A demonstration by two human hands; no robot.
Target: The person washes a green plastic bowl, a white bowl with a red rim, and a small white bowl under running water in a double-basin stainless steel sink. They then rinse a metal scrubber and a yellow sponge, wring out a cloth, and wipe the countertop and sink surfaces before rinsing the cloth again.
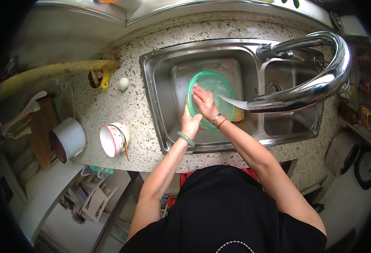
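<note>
Left hand (190, 123): clamped on the lower left rim of the green plastic bowl (213, 86), thumb side up, holding it tilted over the big sink basin. Jade-green bangle (186, 138) on that wrist.
Right hand (205, 103): flat inside the bowl, fingers spread and pressed against the inner wall, not gripping anything, just an open palm on the plastic. Thin bracelets (218, 120) on the wrist.
Bowl: see-through green, round, sitting in the left basin of the steel double sink (160, 105), tipped so the opening faces up toward the camera.
Faucet (320, 80): chunky chrome gooseneck arcing over from the right, spout end right beside the bowl, a stream of water (234, 101) running from it into the bowl.
Sponge-ish thing (237, 115): something tan at the bowl's right edge, too hidden to say what.
Counter (109, 105): speckled granite left of the sink. White egg (123, 83) near the top, yellow cup (99, 79) just beside it.
More counter stuff: white bowl with red pattern (114, 139) lying on its side, and a white pot (68, 139) tipped over near the edge.
</note>
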